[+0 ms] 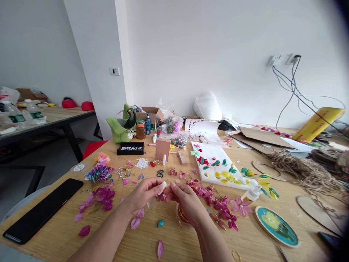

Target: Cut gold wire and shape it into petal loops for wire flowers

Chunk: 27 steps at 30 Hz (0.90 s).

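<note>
Fingers of my left hand (pixel 144 193) are closed around a small white glue bottle (pixel 163 185), tilted over the table. Close beside it, my right hand (pixel 185 199) pinches a small pink wire-framed petal piece (pixel 162 197), partly hidden by the fingers. A coil of golden wire (pixel 180 215) lies under my right hand. Below my left hand are loose pale purple petals (pixel 135 222). A teal piece (pixel 160 223) and a pink petal (pixel 160 249) lie nearer to me. Finished magenta flowers (pixel 222 208) spread out to the right of my hands.
A black phone-like slab (pixel 43 209) lies at left, near purple flowers (pixel 104 196). A white foam board (pixel 218 165) bears leaves and yellow petals. Right of it are a round teal painting (pixel 276 226) and tangled twine (pixel 293 169). A wooden block (pixel 161 149) stands behind my hands.
</note>
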{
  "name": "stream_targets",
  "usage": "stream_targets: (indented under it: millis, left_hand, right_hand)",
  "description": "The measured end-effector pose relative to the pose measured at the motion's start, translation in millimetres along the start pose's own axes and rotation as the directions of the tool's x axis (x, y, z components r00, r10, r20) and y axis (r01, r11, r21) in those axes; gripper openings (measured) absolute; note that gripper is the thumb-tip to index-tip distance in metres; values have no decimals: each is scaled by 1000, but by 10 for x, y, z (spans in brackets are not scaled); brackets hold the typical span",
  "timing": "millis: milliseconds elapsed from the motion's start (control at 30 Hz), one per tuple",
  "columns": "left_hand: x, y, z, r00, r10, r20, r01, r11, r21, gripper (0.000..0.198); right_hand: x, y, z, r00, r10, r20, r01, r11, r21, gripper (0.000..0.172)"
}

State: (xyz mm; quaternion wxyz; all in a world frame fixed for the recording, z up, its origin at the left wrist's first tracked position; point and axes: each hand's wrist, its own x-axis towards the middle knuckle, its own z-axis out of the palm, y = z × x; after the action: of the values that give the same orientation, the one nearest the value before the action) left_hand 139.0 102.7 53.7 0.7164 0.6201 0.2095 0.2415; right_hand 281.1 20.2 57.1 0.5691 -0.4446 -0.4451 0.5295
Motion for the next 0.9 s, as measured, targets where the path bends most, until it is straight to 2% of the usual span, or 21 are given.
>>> stream_targets:
  millis: [400,600,767,900]
  left_hand:
    - [-5,-12,-3,997,-12,-71,7,997,-74,33]
    - [4,1,-2,998,3,-68,-5,1000,-25,35]
    - [16,-3,-8,999,28,-41,-27,999,23,37]
    - [25,-35,-10,999,30,-29,-29,999,37,36]
  right_hand:
    - [-5,60,-71,998,53,-25,-55,997,-46,43]
    - [10,57,-48,998,5,-55,-7,1000,-27,49]
    - [21,66,-39,995,-46,-85,32,986,-162,44]
    - [32,80,-25,994,-52,-96,33,980,-194,40]
